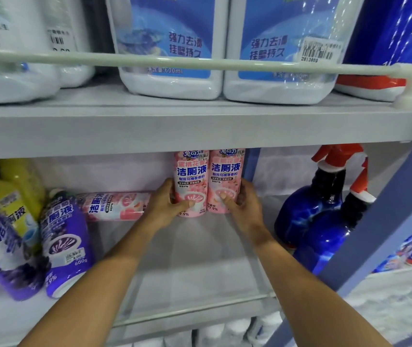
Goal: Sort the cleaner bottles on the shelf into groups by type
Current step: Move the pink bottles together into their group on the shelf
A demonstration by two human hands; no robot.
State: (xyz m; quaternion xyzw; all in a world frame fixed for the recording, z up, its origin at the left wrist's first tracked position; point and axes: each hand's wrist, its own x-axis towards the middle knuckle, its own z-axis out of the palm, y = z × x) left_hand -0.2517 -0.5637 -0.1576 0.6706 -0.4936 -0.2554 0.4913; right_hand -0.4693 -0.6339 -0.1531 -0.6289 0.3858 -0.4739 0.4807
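1. Fingers [186, 204] of the left hand [165, 204] are curled round the left pink bottle [191, 176], with the thumb pressed on the front of its label. The right hand [246, 209] holds the right pink bottle [225, 176] in the same way, so each hand has one bottle in its grip.
2. Both bottles stand upright and touch side by side, far back on the shelf [200, 259]. Their tops are hidden behind the upper board [175, 126].
3. A lying pink bottle [117, 206] of the same kind is on its side just left of the left hand. Further left, the purple bottles [64, 236] lean over, and a yellow bottle [22, 186] is behind them. At the right stands a blue spray bottle [310, 216] with a red trigger.
4. What could go wrong, in my judgement:
   - The bottles are tall and narrow, so a push low on the body may tip them.
   - If they are lifted, the caps may knock the upper board, because little room seems to be above them.
   - A left forearm that swings wide could roll the lying pink bottle or push the leaning purple bottles further down.
5. Open room lies on the near part of the shelf, between the two forearms. A low front rail [187, 306] closes the near edge, and a slanting blue post [387, 209] limits the right side near the blue spray bottle.
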